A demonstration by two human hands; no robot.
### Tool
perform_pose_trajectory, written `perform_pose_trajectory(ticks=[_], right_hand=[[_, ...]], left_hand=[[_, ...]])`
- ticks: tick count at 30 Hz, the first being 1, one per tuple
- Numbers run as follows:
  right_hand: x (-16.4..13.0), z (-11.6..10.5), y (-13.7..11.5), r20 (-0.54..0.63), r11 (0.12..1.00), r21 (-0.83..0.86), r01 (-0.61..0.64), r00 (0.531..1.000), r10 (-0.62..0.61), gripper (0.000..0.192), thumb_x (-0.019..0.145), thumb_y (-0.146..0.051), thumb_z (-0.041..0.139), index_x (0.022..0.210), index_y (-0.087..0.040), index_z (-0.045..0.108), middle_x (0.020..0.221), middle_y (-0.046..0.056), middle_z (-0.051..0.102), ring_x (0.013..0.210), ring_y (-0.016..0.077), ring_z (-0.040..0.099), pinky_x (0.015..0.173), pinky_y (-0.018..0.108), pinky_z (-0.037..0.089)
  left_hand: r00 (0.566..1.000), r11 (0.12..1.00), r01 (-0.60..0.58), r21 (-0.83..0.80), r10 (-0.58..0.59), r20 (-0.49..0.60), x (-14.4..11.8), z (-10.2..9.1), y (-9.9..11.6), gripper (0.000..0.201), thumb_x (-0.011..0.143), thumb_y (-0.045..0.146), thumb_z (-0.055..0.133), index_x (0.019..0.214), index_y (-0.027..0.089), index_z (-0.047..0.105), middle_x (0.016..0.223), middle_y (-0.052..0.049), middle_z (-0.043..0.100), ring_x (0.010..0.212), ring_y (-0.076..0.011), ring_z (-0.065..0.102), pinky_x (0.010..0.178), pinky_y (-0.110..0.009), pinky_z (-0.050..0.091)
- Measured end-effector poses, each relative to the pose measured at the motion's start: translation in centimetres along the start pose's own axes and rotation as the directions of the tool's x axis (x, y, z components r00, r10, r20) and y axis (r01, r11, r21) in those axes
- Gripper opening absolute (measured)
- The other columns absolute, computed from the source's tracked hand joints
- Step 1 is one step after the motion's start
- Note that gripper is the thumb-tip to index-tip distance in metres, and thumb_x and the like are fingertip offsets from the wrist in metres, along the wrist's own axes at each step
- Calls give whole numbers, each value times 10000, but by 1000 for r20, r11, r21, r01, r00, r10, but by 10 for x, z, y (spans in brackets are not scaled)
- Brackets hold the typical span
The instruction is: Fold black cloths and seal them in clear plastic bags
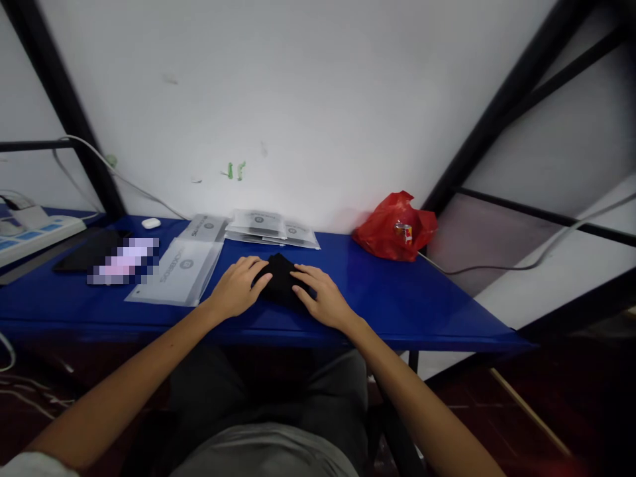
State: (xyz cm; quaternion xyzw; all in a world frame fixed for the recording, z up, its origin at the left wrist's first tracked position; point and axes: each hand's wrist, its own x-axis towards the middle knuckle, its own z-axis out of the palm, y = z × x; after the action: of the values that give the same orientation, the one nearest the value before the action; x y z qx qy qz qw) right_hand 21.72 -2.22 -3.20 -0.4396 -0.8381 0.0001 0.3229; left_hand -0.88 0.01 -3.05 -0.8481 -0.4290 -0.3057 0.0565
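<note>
Near edge of the blue table (422, 311) runs just below both wrists; bare surface lies open to the right, bags crowd the left. One black cloth (279, 278), one red bag (396, 226), one earbud case (150, 223), several flat grey packets (181, 271) along the wall. Left hand (238, 286) and right hand (320, 297) lie flat, fingers loosely spread, pressing the cloth from either side near the table's middle.

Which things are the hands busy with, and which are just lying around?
Busy with:
- black cloth, under the left hand and right hand

Lying around:
- packets beside the left hand, more by the wall
- red bag
- earbud case
- power strip
- all on the blue table
</note>
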Motion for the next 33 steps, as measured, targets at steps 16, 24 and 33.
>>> perform_pose_trajectory(ticks=[16,24,33], right_hand=[[35,25,-6,258,995,-18,98,962,-90,462,913,-433,419,1326,-233,473,1431,113,402,1359,264,299,1086,566,245],[50,36,-20,323,980,-62,190,933,-161,479,922,-418,398,1370,-249,410,1479,102,319,1382,265,239,1100,557,217],[43,31,-1,305,987,-125,99,951,-57,467,914,-431,408,1333,-233,463,1406,118,437,1330,272,355,1074,552,284]], left_hand=[[884,822,438,364,-468,-8,-29,-32,-41,235,876,275,431,930,134,612,949,-135,590,950,-266,544,726,-354,479],[826,797,495,346,-555,98,-33,-36,-49,263,883,223,390,888,104,625,928,-155,617,881,-272,614,681,-356,496],[851,832,418,366,-500,163,-20,-38,-20,226,847,81,399,901,99,618,891,-157,630,816,-270,637,636,-347,485]])
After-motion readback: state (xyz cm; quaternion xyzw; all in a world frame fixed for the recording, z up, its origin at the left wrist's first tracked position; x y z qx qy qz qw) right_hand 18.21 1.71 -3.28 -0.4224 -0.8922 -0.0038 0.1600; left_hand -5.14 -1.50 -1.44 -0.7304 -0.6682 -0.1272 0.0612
